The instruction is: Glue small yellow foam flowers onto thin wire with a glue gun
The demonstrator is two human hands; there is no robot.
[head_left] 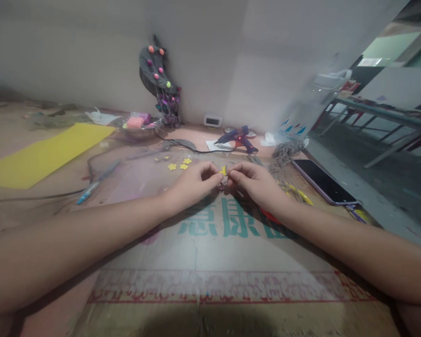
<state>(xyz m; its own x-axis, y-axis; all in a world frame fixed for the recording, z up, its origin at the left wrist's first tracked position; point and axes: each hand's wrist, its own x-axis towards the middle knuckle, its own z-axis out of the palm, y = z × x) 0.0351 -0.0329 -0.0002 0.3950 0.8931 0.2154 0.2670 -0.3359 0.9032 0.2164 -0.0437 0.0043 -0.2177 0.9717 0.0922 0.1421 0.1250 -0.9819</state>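
Over the cardboard sheet (210, 255), both of my hands meet fingertip to fingertip. My left hand (201, 180) pinches a small yellow flower cut-out (223, 170) between thumb and forefinger. Closed right beside it, my right hand (250, 180) has its thumb and forefinger pressed together at the piece's right edge; whatever is between them is too small to make out. A small dark reddish bit shows just below the fingertips, its kind unclear. Several more yellow flowers (172, 167) lie on the cardboard beyond my left hand.
A glue gun (236, 139) with a red light stands behind my hands, its cord running left. On the right are grey yarn (287, 152), yellow-handled scissors (301, 194), a phone (324, 181) and a large bottle (301, 110). Leftward lie a pen (97, 183), yellow sheet (49, 154) and bowl (140, 131).
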